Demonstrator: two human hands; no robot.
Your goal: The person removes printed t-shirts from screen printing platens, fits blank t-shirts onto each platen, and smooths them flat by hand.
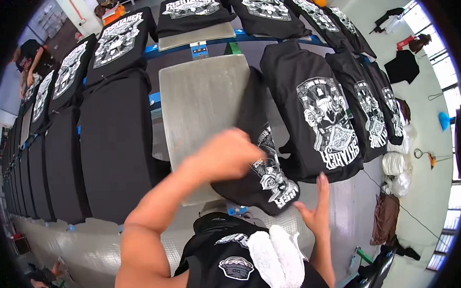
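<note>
A black T-shirt point(272, 180) with a white rose and lettering print lies bunched and folded along the right side of a bare grey metal platen point(203, 104). My left hand point(228, 157) reaches across the platen, blurred by motion. Its fingers are curled in against the shirt's printed part, and the fingertips are hidden. Just beyond the shirt's lower right corner is my right hand point(316, 207), thumb and fingers apart, with nothing in it.
To the right, black shirts point(326, 120) with white prints cover neighbouring platens. On the left stand platens with plain black shirts point(116, 148). More printed shirts point(190, 11) line the far side. White gloves point(277, 259) rest against my chest. Another person point(32, 62) stands far left.
</note>
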